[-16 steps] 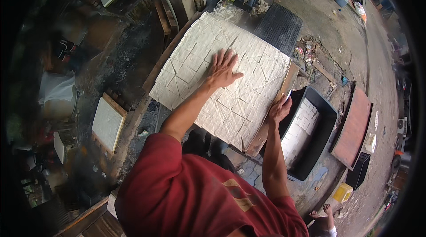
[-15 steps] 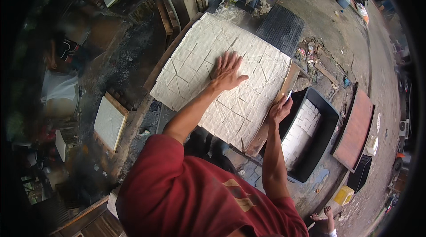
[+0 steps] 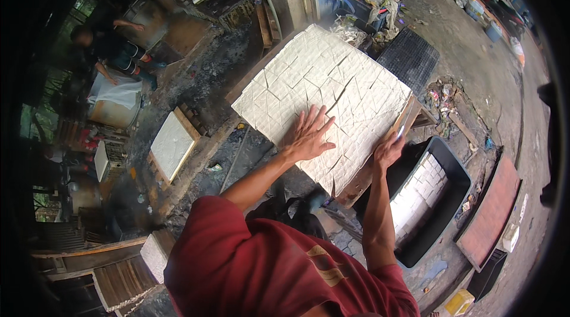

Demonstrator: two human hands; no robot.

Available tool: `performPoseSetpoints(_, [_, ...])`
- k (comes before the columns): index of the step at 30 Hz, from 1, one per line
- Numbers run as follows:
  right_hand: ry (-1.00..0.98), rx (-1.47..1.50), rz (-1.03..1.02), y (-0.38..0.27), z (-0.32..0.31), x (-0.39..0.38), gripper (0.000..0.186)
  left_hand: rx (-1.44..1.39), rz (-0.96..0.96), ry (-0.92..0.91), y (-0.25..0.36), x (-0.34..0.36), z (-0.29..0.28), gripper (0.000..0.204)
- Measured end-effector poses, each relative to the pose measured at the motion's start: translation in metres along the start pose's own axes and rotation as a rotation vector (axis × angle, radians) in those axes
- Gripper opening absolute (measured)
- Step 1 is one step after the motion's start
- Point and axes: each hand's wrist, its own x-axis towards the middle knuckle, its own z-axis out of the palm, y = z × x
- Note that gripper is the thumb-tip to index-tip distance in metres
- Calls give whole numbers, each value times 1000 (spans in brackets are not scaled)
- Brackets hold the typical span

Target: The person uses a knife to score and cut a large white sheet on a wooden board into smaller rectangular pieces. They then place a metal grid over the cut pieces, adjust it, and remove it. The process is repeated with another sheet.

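Observation:
A large white slab (image 3: 332, 88), tofu-like, lies on a wooden board (image 3: 355, 191) in front of me. Crisscross cuts run through its wrinkled top. My left hand (image 3: 310, 134) rests flat near the slab's close edge, fingers spread, holding nothing. At the right edge of the board, my right hand (image 3: 389, 149) is closed around a thin, knife-like tool (image 3: 402, 131); only a pale bit of it shows past the fingers. To the right stands a black tub (image 3: 460, 181) with rows of white blocks (image 3: 418, 198) inside.
Behind the slab lies a dark ridged crate or mat (image 3: 409, 58). A reddish board (image 3: 491, 207) leans beyond the tub. Another white slab (image 3: 173, 146) sits on a wooden frame to the left. A person (image 3: 116, 49) is far off at upper left. Litter (image 3: 442, 100) covers ground behind the tub.
My view has turned, so the scene sits further right. My left hand has slid from the slab's middle toward its near edge. The right hand stays at the board's right edge.

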Motion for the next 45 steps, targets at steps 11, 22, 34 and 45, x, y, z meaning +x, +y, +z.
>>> performPoseSetpoints(11, [0, -94, 4, 17, 1, -3, 57, -129, -210, 149, -70, -31, -20, 91])
performPoseSetpoints(22, [79, -66, -181, 53, -60, -58, 59, -468, -958, 182, -230, -493, 104, 68])
performPoseSetpoints(34, [-18, -518, 47, 129, -194, -463, 67, -1210, -1955, -560, -128, -1020, 239, 66])
performPoseSetpoints(45, [-845, -471, -835, 1, 19, -518, 49, -933, -1197, 325, -386, -801, 156, 73])
